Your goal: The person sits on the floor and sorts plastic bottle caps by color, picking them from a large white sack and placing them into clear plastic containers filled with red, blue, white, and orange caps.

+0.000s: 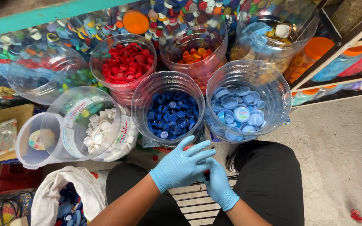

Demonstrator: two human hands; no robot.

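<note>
While the person sits with knees apart in black trousers (pixel 268 184), both gloved hands meet low between the legs. The left hand (pixel 183 165), in a pale blue glove, lies over the top with its fingers stretched out and slightly fanned, reaching across the right hand (pixel 219 186). The right hand is curled beneath it, fingers bent inward. A speck of red and something dark show where the two hands touch, but I cannot tell what it is or which hand has hold of it.

Just beyond the left fingertips stands a clear jar of dark blue caps (pixel 168 111), its rim close to the knuckles. Ahead of the right hand, beside that jar and touching it, is a clear jar of light blue caps (pixel 248 104). Farther out past the dark blue jar sit a jar of red caps (pixel 123 67) and a jar of orange caps (pixel 194 52). Out to the left of the left hand a jar of white caps (pixel 84 125) lies tilted on its side, mouth toward the person. Near the left elbow a white sack (pixel 63 196) slumps open, blue caps showing inside. Under the hands runs a slatted grating (pixel 191 205).
</note>
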